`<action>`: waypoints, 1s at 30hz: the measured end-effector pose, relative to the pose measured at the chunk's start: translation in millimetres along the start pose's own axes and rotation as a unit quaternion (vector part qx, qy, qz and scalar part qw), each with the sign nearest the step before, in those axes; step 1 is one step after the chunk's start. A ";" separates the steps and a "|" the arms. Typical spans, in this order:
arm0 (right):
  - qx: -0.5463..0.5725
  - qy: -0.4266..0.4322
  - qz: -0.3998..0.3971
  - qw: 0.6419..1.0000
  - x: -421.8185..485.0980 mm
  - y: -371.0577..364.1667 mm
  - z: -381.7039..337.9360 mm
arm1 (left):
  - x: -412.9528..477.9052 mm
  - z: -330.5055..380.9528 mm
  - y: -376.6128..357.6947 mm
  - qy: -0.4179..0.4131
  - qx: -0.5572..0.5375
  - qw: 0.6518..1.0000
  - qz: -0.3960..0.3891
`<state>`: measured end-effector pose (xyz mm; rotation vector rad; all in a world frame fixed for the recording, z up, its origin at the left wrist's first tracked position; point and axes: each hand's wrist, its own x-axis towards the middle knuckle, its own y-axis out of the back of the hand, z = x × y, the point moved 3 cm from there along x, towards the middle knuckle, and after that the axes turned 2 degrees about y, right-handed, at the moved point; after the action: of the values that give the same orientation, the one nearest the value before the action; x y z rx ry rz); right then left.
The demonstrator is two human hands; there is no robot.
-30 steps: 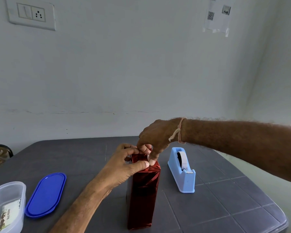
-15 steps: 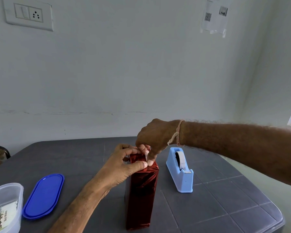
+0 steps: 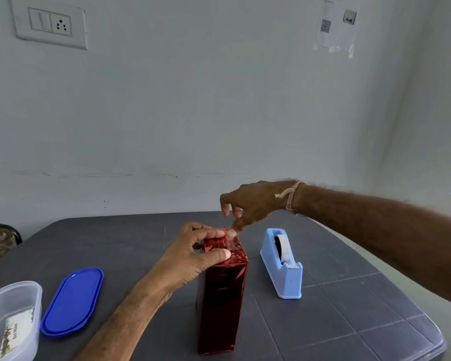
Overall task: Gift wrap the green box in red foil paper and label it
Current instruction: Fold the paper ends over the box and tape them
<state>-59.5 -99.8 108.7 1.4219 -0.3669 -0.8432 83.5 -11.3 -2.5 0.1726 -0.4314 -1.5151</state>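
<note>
The box (image 3: 223, 303) stands upright near the table's front, fully covered in shiny red foil paper; no green shows. My left hand (image 3: 193, 252) grips its top end, thumb on the near face and fingers over the folded flap. A clear strip of tape (image 3: 234, 243) lies on the top fold. My right hand (image 3: 250, 204) hovers just above the top's far edge, one fingertip touching the tape, the other fingers loosely spread.
A light blue tape dispenser (image 3: 281, 264) stands right of the box. A blue oval lid (image 3: 72, 302) and a clear plastic container (image 3: 11, 321) with a printed card inside lie at the left. The dark table (image 3: 349, 321) ends close at front right.
My right hand has lifted off the box top and opened, leaving one fingertip on the tape. The left hand keeps its grip on the top.
</note>
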 end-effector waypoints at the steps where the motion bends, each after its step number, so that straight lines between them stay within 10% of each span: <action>1: 0.023 -0.009 0.012 1.000 -0.4 -1.1 6.0 | -0.4 0.1 -0.2 0.002 -0.004 1.000 -0.001; 17: 0.315 -0.060 0.132 0.938 2.1 -70.9 27.4 | 2.8 -3.6 2.5 0.002 0.014 1.000 -0.007; 30: 0.536 -0.112 0.085 0.832 -9.1 -94.7 17.3 | 6.2 -5.8 2.5 0.003 0.032 0.999 -0.010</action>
<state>-104.9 -99.2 23.3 2.2682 -1.2740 -0.6543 88.1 -18.1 -5.8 0.2314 -0.4747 -1.5220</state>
